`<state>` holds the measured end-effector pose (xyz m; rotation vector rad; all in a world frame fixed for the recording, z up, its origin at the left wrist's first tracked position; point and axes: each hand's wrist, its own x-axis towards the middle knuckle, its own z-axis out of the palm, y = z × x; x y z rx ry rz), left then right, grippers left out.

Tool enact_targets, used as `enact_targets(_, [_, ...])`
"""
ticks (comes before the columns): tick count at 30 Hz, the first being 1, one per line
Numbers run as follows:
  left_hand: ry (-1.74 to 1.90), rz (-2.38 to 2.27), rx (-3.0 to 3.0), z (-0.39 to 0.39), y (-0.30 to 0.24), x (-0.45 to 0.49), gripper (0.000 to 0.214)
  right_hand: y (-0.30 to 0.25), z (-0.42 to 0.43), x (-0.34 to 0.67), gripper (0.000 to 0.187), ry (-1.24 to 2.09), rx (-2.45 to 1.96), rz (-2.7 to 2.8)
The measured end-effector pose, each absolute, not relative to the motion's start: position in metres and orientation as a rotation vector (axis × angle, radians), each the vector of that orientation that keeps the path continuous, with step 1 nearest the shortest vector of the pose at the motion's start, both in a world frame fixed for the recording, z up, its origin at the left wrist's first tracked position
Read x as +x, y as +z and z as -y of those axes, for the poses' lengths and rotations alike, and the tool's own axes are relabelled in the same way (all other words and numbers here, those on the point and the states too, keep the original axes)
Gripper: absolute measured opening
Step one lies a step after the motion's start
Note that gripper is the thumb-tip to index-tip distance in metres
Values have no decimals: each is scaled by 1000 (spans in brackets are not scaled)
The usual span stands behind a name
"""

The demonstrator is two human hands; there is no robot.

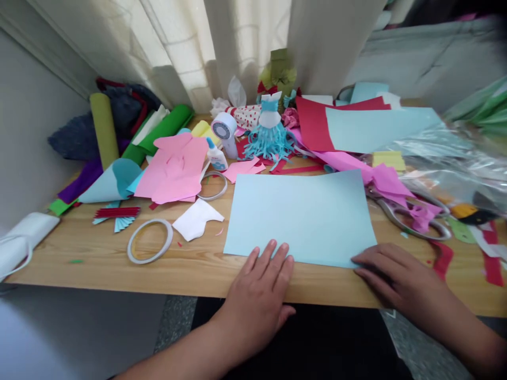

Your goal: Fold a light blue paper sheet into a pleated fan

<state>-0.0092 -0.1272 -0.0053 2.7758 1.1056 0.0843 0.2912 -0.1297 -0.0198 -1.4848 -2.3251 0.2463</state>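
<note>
A pale blue paper sheet (297, 219) lies flat on the wooden table (99, 269), near its front edge. My left hand (259, 285) rests with its fingertips on the sheet's lower edge. My right hand (390, 272) lies at the lower right corner, its fingers on the paper. Neither hand grips anything. Silver-handled scissors (412, 217) lie to the right of the sheet, tangled with pink paper scraps. A white paper cutout (197, 219) and a roll of tape (149, 241) sit left of the sheet.
Behind the sheet are pink paper pieces (174, 169), a glue bottle (216, 157), a second tape roll (213, 186), and a blue paper dress figure (269, 126). Paper rolls lie at the back left, and a clear plastic bag (443, 158) lies at the right. Curtains (245, 42) hang behind the table.
</note>
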Motion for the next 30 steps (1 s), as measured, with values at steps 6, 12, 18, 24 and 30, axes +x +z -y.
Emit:
enact_targets(6, [-18,-1151,2793,131,-11,-12,75,-13,121,293,30,514,-1596,2386])
enact_targets(12, [33,-1219,2847,131,-11,-10,68,5,116,282,22,542,-1758,2446])
enact_targets(18, [116,-1221,2951,130,-12,-5,52,16,112,270,16,472,-1899,2473])
enact_targets(24, [116,-1241,2970,129,-8,2,53,22,109,264,15,480,-2025,2479])
enact_targets(30, [121,-1143,2914,123,-2,16,57,23,107,265,12,590,-2026,2432])
